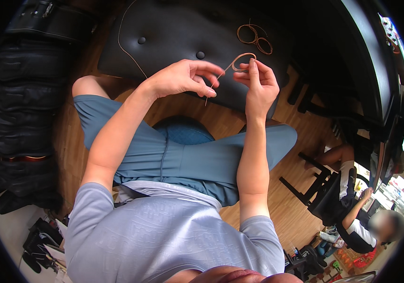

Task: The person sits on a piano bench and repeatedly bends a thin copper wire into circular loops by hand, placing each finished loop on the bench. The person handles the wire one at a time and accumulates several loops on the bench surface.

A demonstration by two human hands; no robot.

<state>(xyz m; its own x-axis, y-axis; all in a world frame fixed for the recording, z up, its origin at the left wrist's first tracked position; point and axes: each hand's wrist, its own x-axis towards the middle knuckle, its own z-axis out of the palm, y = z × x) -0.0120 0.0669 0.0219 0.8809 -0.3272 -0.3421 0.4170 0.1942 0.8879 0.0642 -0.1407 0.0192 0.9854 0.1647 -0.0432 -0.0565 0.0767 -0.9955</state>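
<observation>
Above the black tufted bench, my right hand (261,87) pinches a small coil of thin copper-coloured wire string (234,61) between thumb and fingers. From the coil, a loose tail runs left and down past the fingers of my left hand (183,79), its end hanging below the thumb. The left fingers are bent and spread, slightly blurred, with a gap between thumb and forefinger; the tail crosses that gap and no firm grip on it shows. Two more rings of similar copper-coloured string (254,37) lie on the bench beyond my right hand.
The black padded bench (173,28) has buttons, and a long thin strand (120,35) curves over its left side. Black cases (22,108) line the left. A large black piece of furniture (353,52) rises at right. Another person (360,221) sits at lower right.
</observation>
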